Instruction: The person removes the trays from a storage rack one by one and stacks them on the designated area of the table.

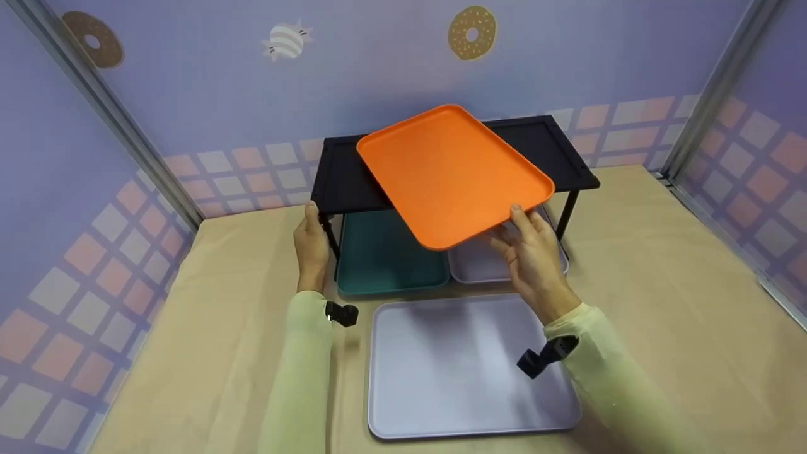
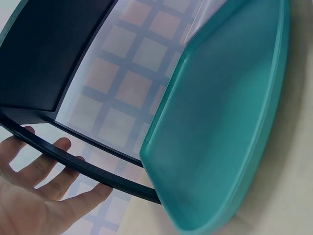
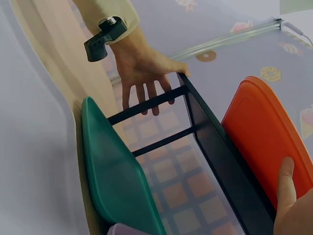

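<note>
Orange tray (image 1: pixel 441 183): tilted in the air above the black rack (image 1: pixel 536 148), its near right corner in the right hand (image 1: pixel 533 261); whether its far edge touches the rack is hard to tell.
Right hand: grasping that corner, thumb on top, fingers beneath and partly hidden; the right wrist view cuts off most of it.
Left hand (image 1: pixel 311 249): holding the rack's near left corner, thumb at the top edge, fingers behind the leg, as both wrist views show.
Rack: standing on the surface (image 1: pixel 227 328), the middle of its top covered by the orange tray.
Green tray (image 1: pixel 391 258): lying under the rack's left half, its back part out of sight.
Rear lilac tray (image 1: pixel 470 268): beside the green one, largely masked by the orange tray and right hand.
Front lilac tray (image 1: pixel 466 378): flat before the rack, right side partly behind a sleeve (image 1: pixel 618 372).
</note>
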Available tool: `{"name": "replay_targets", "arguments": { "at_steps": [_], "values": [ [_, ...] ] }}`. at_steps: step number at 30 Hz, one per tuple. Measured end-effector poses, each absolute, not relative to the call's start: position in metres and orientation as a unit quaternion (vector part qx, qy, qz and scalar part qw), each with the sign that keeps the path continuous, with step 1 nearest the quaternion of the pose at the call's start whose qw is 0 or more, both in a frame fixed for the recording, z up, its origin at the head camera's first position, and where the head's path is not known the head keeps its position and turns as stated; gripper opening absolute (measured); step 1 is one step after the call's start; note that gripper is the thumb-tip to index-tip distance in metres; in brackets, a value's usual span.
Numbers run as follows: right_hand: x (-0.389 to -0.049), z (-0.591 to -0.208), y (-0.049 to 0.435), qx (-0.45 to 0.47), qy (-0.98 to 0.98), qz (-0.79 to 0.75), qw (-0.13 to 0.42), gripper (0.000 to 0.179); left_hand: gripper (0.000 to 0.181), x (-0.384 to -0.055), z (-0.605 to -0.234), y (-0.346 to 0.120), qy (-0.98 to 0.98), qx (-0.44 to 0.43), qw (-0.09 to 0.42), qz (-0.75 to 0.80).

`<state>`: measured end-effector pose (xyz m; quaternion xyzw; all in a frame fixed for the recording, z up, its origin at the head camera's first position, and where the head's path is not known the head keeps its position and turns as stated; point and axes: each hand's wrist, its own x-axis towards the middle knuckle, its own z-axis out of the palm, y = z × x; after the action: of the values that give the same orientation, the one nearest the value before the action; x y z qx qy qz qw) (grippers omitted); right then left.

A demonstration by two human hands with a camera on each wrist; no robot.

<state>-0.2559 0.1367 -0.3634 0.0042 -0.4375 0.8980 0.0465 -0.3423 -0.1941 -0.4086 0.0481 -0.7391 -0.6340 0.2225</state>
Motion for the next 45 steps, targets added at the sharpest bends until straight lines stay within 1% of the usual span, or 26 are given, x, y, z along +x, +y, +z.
{"name": "replay_targets", "arguments": {
  "at_steps": [9, 17, 19, 27, 37, 45],
  "values": [
    [-0.254, -0.367, 0.151, -0.013, -0.436, 0.898, 0.053, 0.027, 0.059, -0.341, -0.408, -0.195, -0.734, 0.052, 0.213, -0.643],
    [-0.249, -0.371, 0.163, 0.001, -0.425, 0.904, 0.047, 0.035, 0.056, -0.341, -0.408, -0.195, -0.737, 0.057, 0.224, -0.635],
    [-0.248, -0.373, 0.166, -0.002, -0.421, 0.906, 0.045, 0.035, 0.057, -0.342, -0.409, -0.195, -0.737, 0.058, 0.227, -0.634],
    [-0.243, -0.378, 0.176, 0.003, -0.422, 0.905, 0.048, 0.037, 0.062, -0.340, -0.409, -0.195, -0.743, 0.059, 0.208, -0.633],
    [-0.240, -0.380, 0.185, 0.000, -0.423, 0.904, 0.060, 0.028, 0.066, -0.338, -0.408, -0.195, -0.742, 0.057, 0.195, -0.639],
    [-0.235, -0.383, 0.192, 0.005, -0.426, 0.902, 0.060, 0.030, 0.064, -0.339, -0.409, -0.196, -0.741, 0.055, 0.198, -0.639]
  ]
}}
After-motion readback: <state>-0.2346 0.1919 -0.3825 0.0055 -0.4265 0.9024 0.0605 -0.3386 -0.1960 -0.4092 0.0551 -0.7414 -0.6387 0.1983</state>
